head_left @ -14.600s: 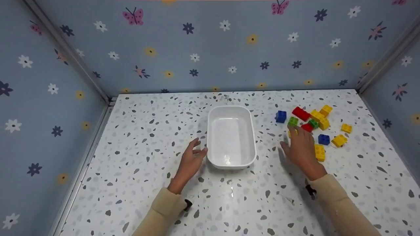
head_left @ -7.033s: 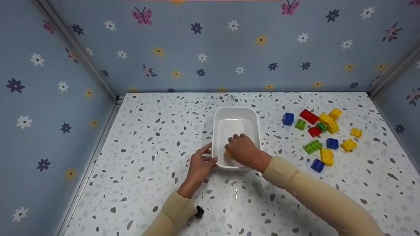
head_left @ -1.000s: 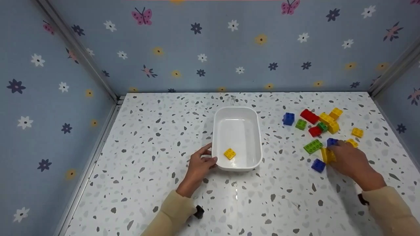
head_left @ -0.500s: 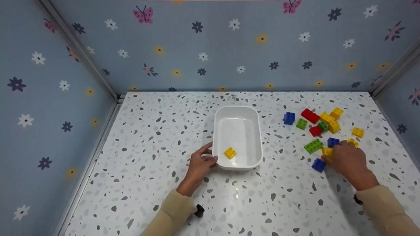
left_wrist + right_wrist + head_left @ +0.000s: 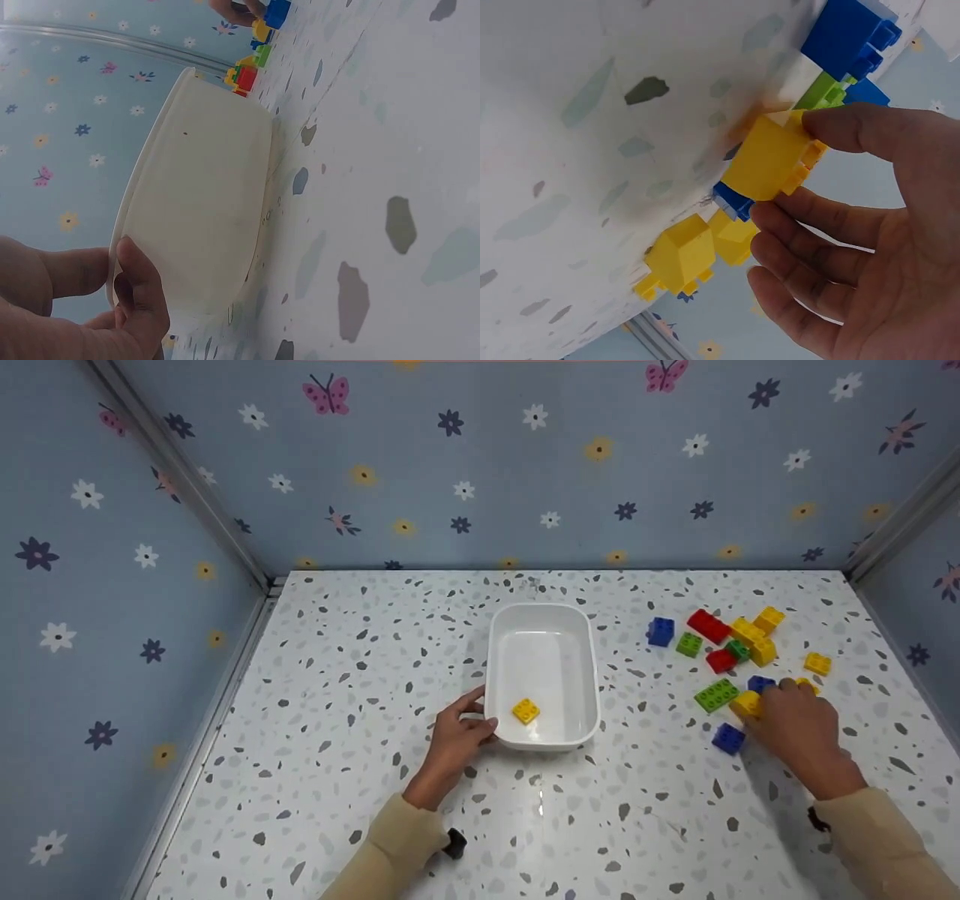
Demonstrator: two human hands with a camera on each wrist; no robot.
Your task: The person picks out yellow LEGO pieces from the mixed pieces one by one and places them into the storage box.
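My left hand (image 5: 454, 733) holds the near left corner of a white plastic container (image 5: 541, 616); the left wrist view shows its thumb (image 5: 142, 281) against the outer wall and a finger at the rim. Inside the container lies one small yellow toy brick (image 5: 526, 711). My right hand (image 5: 801, 731) pinches a larger yellow building brick (image 5: 769, 157) between thumb and fingertips, close over the table and tilted. Around that hand sit a blue brick (image 5: 728, 739), a long green brick (image 5: 717, 695), another blue brick (image 5: 760, 684) and a yellow brick (image 5: 681, 255) partly hidden in the head view.
Farther back on the speckled table (image 5: 360, 675) are a blue brick (image 5: 661, 631), a small green brick (image 5: 688, 644), a red brick (image 5: 708, 625), a yellow cluster (image 5: 752, 639) and a lone yellow brick (image 5: 817, 663). Flower-patterned panels (image 5: 495, 457) border the back and sides.
Since seven seconds ago, my right hand has left the small yellow brick in the container and gone right to the pile. Over the last second the gripped yellow brick has tilted. The left hand stays put.
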